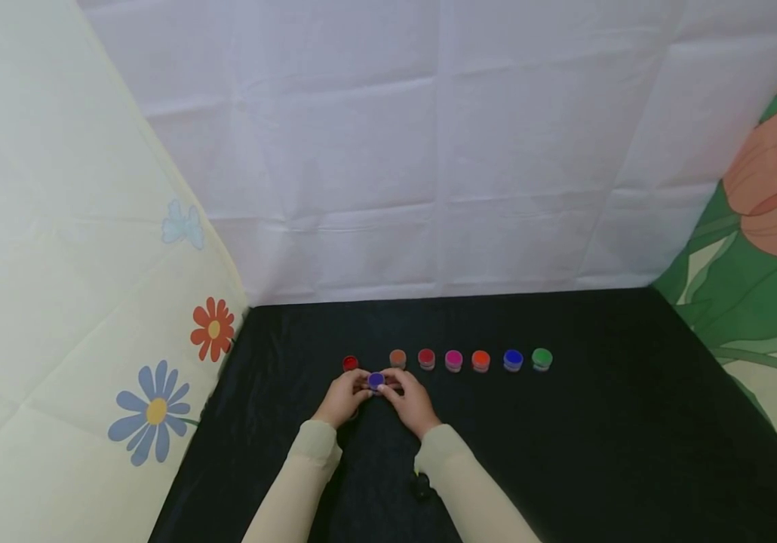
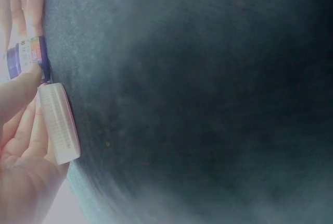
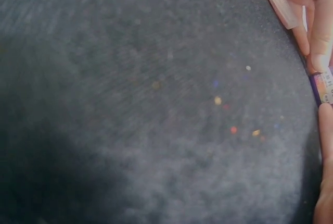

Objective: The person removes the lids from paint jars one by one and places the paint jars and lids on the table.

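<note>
Both hands hold a small round jar with purple contents (image 1: 376,380) between them, low over the black cloth. The left hand (image 1: 344,398) pinches it from the left, thumb against its printed label in the left wrist view. From the right, the right hand (image 1: 412,400) grips the same purple jar (image 3: 325,86) with thumb and fingers. Beneath the left palm, a white ridged lid (image 2: 60,122) stands close by the jar. Just beyond the left fingertips sits a red jar (image 1: 351,363), its inside showing dark red.
A row of small jars runs to the right: brown (image 1: 397,357), red (image 1: 426,359), pink (image 1: 453,360), orange (image 1: 480,360), blue (image 1: 514,360) and green (image 1: 542,358). They stand on the black cloth (image 1: 606,437). A white sheet (image 1: 429,151) hangs behind.
</note>
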The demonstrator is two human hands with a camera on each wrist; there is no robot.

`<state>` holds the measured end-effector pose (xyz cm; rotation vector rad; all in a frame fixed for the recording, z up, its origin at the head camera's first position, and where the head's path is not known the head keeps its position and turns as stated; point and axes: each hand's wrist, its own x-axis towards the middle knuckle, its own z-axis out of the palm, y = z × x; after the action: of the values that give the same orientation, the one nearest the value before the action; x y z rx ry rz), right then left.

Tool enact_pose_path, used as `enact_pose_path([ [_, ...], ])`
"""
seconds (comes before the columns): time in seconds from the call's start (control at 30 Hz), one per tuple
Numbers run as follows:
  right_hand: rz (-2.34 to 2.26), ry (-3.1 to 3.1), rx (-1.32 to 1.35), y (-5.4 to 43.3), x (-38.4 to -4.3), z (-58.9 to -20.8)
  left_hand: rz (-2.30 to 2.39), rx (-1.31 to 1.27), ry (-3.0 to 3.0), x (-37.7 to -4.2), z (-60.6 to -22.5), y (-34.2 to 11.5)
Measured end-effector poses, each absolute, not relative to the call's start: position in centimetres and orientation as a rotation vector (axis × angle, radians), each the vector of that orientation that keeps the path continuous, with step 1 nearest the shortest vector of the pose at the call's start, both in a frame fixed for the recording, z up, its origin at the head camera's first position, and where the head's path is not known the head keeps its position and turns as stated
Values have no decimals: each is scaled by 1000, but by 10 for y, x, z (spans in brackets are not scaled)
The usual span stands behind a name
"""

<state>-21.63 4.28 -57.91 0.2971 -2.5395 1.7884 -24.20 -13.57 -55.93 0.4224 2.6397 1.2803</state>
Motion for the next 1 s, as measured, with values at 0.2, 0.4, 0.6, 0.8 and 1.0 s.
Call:
enact_pose_path([
  [0.2,1783,-2558,302,43,-217,-580,1288,427,2639,-242,-560,-136],
  [0.4,1803,-2565,305,44,-219,-578,1294,431,2632,-241,-560,-136],
  [0.6,1841,-2549,289,44,-219,-579,1275,438,2644,-243,-561,-137],
  [0.8,1889,-2508,276,44,-219,-581,1275,418,2641,-242,-562,-135],
  [1.0,2021,-2396,206,44,-219,-582,1245,419,2658,-241,-560,-135],
])
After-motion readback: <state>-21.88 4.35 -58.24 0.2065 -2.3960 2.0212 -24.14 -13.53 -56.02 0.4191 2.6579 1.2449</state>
